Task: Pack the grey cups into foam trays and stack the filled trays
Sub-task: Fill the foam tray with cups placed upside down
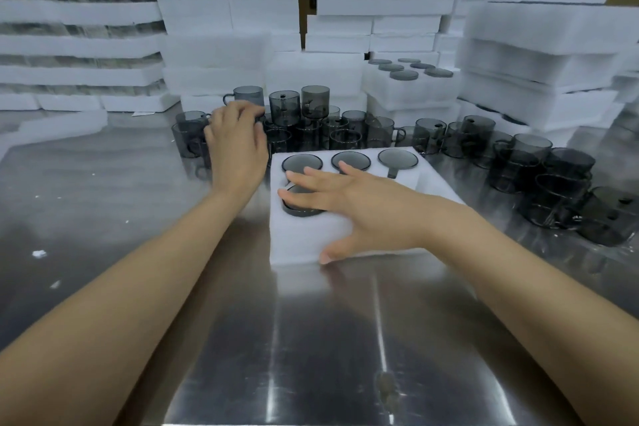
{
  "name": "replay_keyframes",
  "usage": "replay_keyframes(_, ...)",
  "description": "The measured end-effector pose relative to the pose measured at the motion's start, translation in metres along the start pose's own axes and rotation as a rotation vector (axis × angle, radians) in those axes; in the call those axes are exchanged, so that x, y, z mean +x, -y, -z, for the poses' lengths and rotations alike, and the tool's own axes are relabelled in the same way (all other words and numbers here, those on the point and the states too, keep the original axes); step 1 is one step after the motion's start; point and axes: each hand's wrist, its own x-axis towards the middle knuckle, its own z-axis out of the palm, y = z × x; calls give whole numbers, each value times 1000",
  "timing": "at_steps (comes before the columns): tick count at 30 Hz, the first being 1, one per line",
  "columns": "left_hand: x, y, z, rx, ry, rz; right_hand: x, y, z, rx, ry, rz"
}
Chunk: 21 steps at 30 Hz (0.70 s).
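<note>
A white foam tray (301,239) lies on the steel table in front of me. Three grey cups fill its far row, one of them (397,158) at the right end. A fourth cup (300,210) sits part-way down in a near-left hole. My right hand (349,204) lies flat over the tray, its straight fingers pressing on that cup and the thumb against the tray's front edge. My left hand (237,145) reaches into the crowd of loose grey cups (313,121) behind the tray, fingers curled down over a cup that they hide.
More grey cups (553,183) stand along the right side of the steel table (311,339). A filled tray (408,79) tops a stack at the back right. Stacks of white foam trays (221,10) wall the back and both sides. Foam crumbs (38,253) lie at the left.
</note>
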Motion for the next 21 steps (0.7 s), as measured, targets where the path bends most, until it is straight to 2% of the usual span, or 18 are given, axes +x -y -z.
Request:
replay_keyframes(2,20,-4,-6,38,51,-83,1,-2,-2,82,-28,20)
replay_keyframes(3,29,-5,-11,76,89,-110,0,-2,-2,199,-55,23)
replay_keyframes(6,51,-6,-31,201,234,-156,-5,-4,3,841,-188,-50)
replay_keyframes(7,57,-5,-37,231,271,-159,-6,-7,5,990,-237,-84)
replay_keyframes(10,64,-3,-50,263,293,-130,-5,-19,6,1157,-407,-121)
replay_keyframes(16,61,-1,-48,177,139,-166,-2,-28,2,1430,-550,-110)
replay_keyframes(21,42,-12,-15,-139,-26,-122,-5,-30,4,1586,-629,-76)
